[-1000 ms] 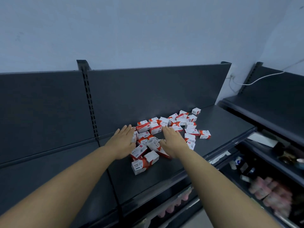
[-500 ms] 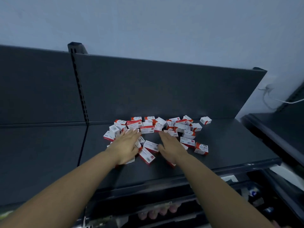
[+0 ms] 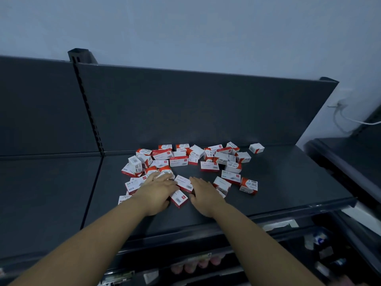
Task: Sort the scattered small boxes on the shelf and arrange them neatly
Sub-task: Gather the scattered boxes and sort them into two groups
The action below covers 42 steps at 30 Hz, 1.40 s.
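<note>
Several small red-and-white boxes [image 3: 179, 161] lie scattered in a loose heap on the dark grey shelf [image 3: 288, 182], reaching back to its rear panel. My left hand [image 3: 157, 191] lies flat, palm down, on boxes at the heap's near left, fingers straight. My right hand [image 3: 204, 193] lies flat beside it, fingers straight, its fingertips near a white box [image 3: 184, 182]. Another box [image 3: 179, 198] sits between the two hands. A single box [image 3: 256, 148] stands apart at the back right.
The shelf's front edge [image 3: 268, 213] runs just below my wrists. A slotted upright [image 3: 88, 108] divides the rear panel on the left. Lower shelves [image 3: 321, 244] hold assorted goods. A second dark shelf [image 3: 350, 157] stands at right, with a white cable [image 3: 350, 119] on the wall.
The view has swung to face the shelf more squarely. Both hands stay flat on the near boxes and have drawn slightly toward the front edge; boxes under them have shifted.
</note>
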{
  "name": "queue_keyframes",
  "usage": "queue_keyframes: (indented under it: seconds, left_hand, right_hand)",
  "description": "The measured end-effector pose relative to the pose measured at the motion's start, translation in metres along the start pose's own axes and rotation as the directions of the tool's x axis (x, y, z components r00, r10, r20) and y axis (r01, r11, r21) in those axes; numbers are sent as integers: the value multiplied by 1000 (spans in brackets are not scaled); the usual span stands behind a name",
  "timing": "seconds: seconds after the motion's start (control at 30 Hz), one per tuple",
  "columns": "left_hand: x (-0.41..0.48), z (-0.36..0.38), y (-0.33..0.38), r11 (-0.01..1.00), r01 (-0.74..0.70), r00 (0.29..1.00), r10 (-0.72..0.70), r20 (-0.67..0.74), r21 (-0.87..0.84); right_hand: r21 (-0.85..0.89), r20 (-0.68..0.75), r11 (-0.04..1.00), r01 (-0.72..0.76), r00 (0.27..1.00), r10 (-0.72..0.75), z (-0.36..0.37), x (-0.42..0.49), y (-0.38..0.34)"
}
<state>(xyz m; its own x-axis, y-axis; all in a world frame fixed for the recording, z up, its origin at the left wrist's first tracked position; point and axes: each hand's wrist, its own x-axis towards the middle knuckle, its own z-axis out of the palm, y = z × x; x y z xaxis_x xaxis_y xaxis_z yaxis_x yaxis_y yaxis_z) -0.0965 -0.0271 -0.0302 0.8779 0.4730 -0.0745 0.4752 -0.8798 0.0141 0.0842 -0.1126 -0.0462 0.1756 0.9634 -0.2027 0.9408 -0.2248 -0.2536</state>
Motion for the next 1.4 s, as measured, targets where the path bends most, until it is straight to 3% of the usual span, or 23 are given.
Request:
queue_keyframes:
  seconds: [0.17,0.4,0.6,0.77,0.83,0.93,1.03,1.17,1.4]
  left_hand:
    - [15,-1,-2,998,-34,998,37,-59,51]
    - [29,13,-8,970,-202,953,226,-200,133]
    - [45,10,0,975,-197,926,218,-308,99]
    - [60,-7,8,990,-142,959,135,-249,-10]
    - [65,-9,12,995,-95,977,91,-193,-12]
    - [70,-6,17,999,-46,988,47,-145,8]
    - [75,-1,18,1000,1,991,-5,-130,-29]
    - [80,-3,18,993,62,997,-65,-30,-103]
    - [85,-3,20,986,139,990,-135,46,-93]
  right_hand:
    - [52,-48,998,-29,998,32,-3,5,6]
    - [154,-88,988,-22,995,36,-5,10,15]
    - [228,-95,972,-54,992,77,-1,12,29]
    - [304,-38,952,-35,998,49,-19,11,37]
    - [439,-135,898,-13,988,80,-31,6,43]
    - [619,-267,785,-36,930,253,-49,-2,55]
    - [457,-298,880,-128,910,287,-65,-5,78]
    - [28,-114,950,-311,943,312,-75,-2,101]
    - [-81,-13,966,-244,970,244,-76,13,113]
